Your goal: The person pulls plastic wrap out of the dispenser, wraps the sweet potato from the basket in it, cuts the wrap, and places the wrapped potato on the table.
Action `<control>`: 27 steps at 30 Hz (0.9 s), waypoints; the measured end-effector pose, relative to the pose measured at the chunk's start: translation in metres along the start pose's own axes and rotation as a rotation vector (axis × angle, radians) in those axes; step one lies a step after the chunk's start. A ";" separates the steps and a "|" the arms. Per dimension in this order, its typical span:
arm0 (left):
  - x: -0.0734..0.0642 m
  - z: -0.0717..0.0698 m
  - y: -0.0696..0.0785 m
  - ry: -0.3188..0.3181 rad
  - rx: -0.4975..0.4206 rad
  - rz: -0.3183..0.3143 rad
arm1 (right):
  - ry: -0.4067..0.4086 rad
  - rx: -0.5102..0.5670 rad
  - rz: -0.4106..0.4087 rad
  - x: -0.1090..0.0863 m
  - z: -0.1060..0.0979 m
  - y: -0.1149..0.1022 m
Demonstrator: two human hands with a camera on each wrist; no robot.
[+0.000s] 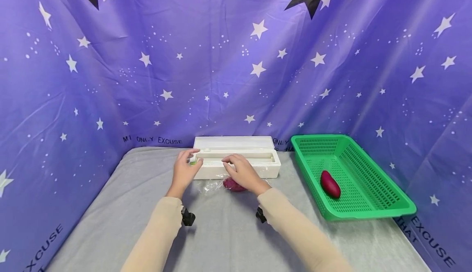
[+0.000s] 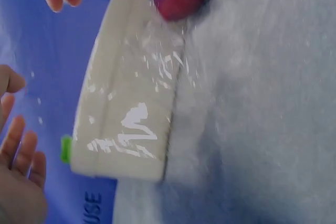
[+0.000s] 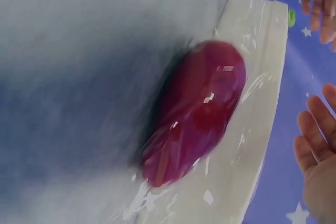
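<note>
A white lidded box (image 1: 236, 171) stands at the back of the table, its lid (image 1: 234, 142) raised. Clear plastic film (image 2: 139, 124) hangs down the box's front and spreads onto the table. Under the film, a purple-red sweet potato (image 3: 199, 108) lies against the front of the box, partly hidden in the head view by my right hand. My left hand (image 1: 183, 171) hovers at the box's left end, near a small green tab (image 2: 66, 149), fingers loosely bent and holding nothing. Over the middle of the box, my right hand (image 1: 243, 173) has its fingers relaxed, also without anything in them.
To the right stands a green perforated basket (image 1: 368, 214) with another sweet potato (image 1: 330, 184) in it. Grey cloth (image 1: 228, 235) covers the table. A purple star-patterned curtain (image 1: 221, 71) rises behind the box and along both sides.
</note>
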State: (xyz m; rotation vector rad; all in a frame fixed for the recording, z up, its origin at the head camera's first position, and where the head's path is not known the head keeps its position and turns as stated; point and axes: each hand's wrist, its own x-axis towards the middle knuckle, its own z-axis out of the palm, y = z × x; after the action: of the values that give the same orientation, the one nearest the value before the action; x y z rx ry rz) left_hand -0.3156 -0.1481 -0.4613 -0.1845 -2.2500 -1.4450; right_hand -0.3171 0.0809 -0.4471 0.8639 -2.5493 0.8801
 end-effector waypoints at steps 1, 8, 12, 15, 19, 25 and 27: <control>0.000 0.002 0.003 -0.018 -0.015 0.033 | 0.007 0.004 -0.001 -0.002 -0.002 0.003; -0.009 0.021 0.016 -0.244 0.028 0.207 | 0.029 0.024 0.024 -0.020 -0.013 0.020; -0.017 0.031 0.019 -0.347 0.088 0.242 | 0.023 0.032 0.040 -0.030 -0.017 0.027; -0.022 0.037 0.022 -0.411 0.109 0.247 | 0.012 0.037 0.051 -0.037 -0.018 0.033; -0.027 0.042 0.024 -0.476 0.119 0.236 | -0.008 0.032 0.064 -0.047 -0.021 0.039; -0.032 0.048 0.020 -0.522 0.160 0.215 | -0.062 0.039 0.106 -0.061 -0.026 0.050; -0.034 0.050 0.017 -0.521 0.148 0.209 | -0.073 0.052 0.111 -0.065 -0.026 0.053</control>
State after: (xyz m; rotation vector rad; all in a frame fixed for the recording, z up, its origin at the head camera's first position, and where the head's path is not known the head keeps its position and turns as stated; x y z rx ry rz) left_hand -0.2944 -0.0914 -0.4793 -0.8034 -2.6303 -1.2125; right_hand -0.2983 0.1598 -0.4810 0.7900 -2.6701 0.9679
